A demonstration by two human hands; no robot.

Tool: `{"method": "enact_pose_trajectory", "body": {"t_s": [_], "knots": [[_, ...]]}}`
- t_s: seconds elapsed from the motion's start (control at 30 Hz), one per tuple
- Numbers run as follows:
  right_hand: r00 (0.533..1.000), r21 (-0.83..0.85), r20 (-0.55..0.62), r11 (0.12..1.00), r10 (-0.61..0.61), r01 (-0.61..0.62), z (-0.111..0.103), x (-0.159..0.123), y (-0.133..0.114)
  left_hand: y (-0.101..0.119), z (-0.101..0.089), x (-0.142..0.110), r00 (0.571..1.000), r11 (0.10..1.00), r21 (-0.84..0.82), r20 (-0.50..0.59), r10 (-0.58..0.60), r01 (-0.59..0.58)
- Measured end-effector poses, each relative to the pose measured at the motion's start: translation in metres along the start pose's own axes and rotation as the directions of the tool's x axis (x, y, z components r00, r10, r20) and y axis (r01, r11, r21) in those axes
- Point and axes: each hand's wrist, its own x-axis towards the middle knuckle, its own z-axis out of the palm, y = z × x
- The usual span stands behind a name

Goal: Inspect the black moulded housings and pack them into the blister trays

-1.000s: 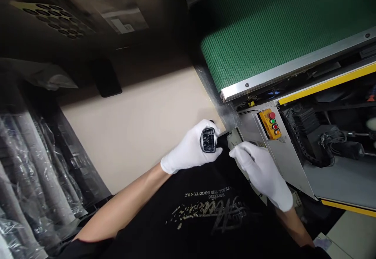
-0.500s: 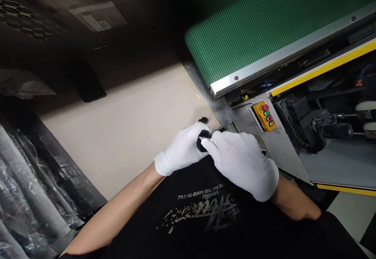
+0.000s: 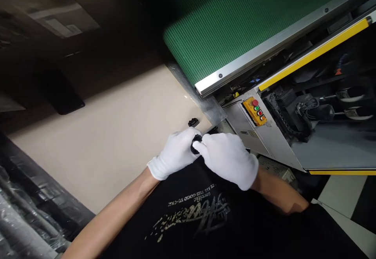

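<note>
The 2 white-gloved hands meet over the beige tabletop (image 3: pixel 88 161), close to its corner. The left hand (image 3: pixel 173 155) and the right hand (image 3: pixel 227 161) press in from either side on a small black plastic part (image 3: pixel 196 143). The fingers of both hands are curled closed and gripping it, so only a dark sliver shows between the gloves (its shape is mostly hidden). A second small black piece (image 3: pixel 193 122) lies on the tabletop just beyond the hands, near but not touching them.

The person's black printed T-shirt (image 3: pixel 205 216) fills the space below the hands and blocks the view of anything under them. Just past the right hand, a steel plate (image 3: pixel 207 102) bridges the tabletop and a green conveyor belt (image 3: pixel 223 28) with a steel side rail (image 3: pixel 264 53). Beside it sit a yellow control box (image 3: pixel 254 111) with 3 buttons on a steel panel (image 3: pixel 264 145), then a yellow strip (image 3: pixel 311 55) and a black cable chain (image 3: pixel 282 114). Plastic-wrapped rolls (image 3: pixel 23 220) lie beyond the tabletop's left edge. The open stretch of tabletop is on the left, well apart from the machine.
</note>
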Motion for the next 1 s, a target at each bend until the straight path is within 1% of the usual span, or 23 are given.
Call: {"method": "enact_pose_trajectory", "body": {"t_s": [0.07, 0.1, 0.13, 0.23, 0.33, 0.4, 0.47, 0.5, 0.57, 0.63, 0.67, 0.7, 0.77, 0.8, 0.83, 0.87, 0.93, 1.0], "knots": [[0.999, 0.041, -0.008, 0.998, -0.046, 0.046, 0.012, 0.004, 0.003, -0.004, 0.003, 0.000, 0.999, 0.996, 0.088, 0.027, -0.019, 0.017], [0.999, 0.075, 0.003, 0.996, -0.045, 0.045, 0.018, 0.005, 0.005, -0.006, 0.005, 0.001, 0.998, 0.990, 0.137, 0.054, -0.034, 0.026], [1.000, 0.115, 0.019, 0.993, -0.019, 0.017, 0.024, 0.006, 0.007, -0.007, 0.007, 0.001, 0.995, 0.982, 0.185, 0.084, -0.051, 0.035], [0.989, 0.232, 0.082, 0.962, 0.125, -0.141, 0.044, 0.007, 0.011, -0.004, 0.013, 0.003, 0.980, 0.951, 0.305, 0.169, -0.108, 0.052], [0.981, 0.322, 0.084, 0.927, 0.173, -0.191, 0.063, 0.008, 0.015, 0.003, 0.019, 0.006, 0.961, 0.925, 0.374, 0.227, -0.159, 0.065], [0.977, 0.437, 0.066, 0.875, 0.200, -0.209, 0.071, 0.011, 0.023, 0.008, 0.021, 0.010, 0.950, 0.922, 0.380, 0.258, -0.178, 0.070], [0.980, 0.611, 0.091, 0.767, 0.180, -0.197, 0.074, 0.014, 0.036, 0.010, 0.023, 0.017, 0.942, 0.935, 0.346, 0.286, -0.177, 0.071], [0.982, 0.700, 0.124, 0.689, 0.144, -0.189, 0.073, 0.015, 0.044, 0.011, 0.023, 0.022, 0.941, 0.949, 0.305, 0.288, -0.178, 0.086], [0.979, 0.843, 0.193, 0.500, 0.061, -0.197, 0.066, 0.012, 0.058, 0.010, 0.020, 0.031, 0.946, 0.974, 0.144, 0.252, -0.206, 0.173], [0.976, 0.931, 0.217, 0.293, 0.029, -0.216, 0.056, 0.005, 0.069, 0.008, 0.013, 0.039, 0.957, 0.957, -0.110, 0.145, -0.252, 0.269], [0.980, 0.962, 0.194, 0.188, 0.030, -0.197, 0.051, 0.001, 0.073, 0.008, 0.009, 0.041, 0.961, 0.930, -0.242, 0.081, -0.264, 0.276], [0.987, 0.984, 0.154, 0.085, 0.040, -0.157, 0.047, -0.003, 0.076, 0.009, 0.003, 0.042, 0.965, 0.900, -0.356, 0.020, -0.262, 0.252], [0.994, 0.994, 0.071, -0.089, 0.083, -0.063, 0.042, -0.008, 0.080, 0.013, -0.007, 0.040, 0.970, 0.841, -0.516, -0.070, -0.232, 0.164], [0.993, 0.989, 0.046, -0.143, 0.112, -0.030, 0.042, -0.008, 0.081, 0.017, -0.012, 0.038, 0.972, 0.811, -0.570, -0.087, -0.219, 0.132], [0.989, 0.985, 0.036, -0.171, 0.141, -0.011, 0.043, -0.007, 0.082, 0.020, -0.016, 0.035, 0.973, 0.782, -0.612, -0.091, -0.214, 0.115], [0.985, 0.984, 0.038, -0.178, 0.166, -0.008, 0.046, -0.005, 0.082, 0.025, -0.020, 0.033, 0.972, 0.755, -0.647, -0.090, -0.217, 0.108], [0.982, 0.987, 0.052, -0.160, 0.184, -0.023, 0.054, 0.000, 0.080, 0.033, -0.026, 0.028, 0.972, 0.709, -0.698, -0.078, -0.221, 0.105], [0.984, 0.990, 0.057, -0.140, 0.171, -0.033, 0.062, 0.004, 0.078, 0.039, -0.029, 0.025, 0.974, 0.677, -0.728, -0.064, -0.217, 0.103]]}}
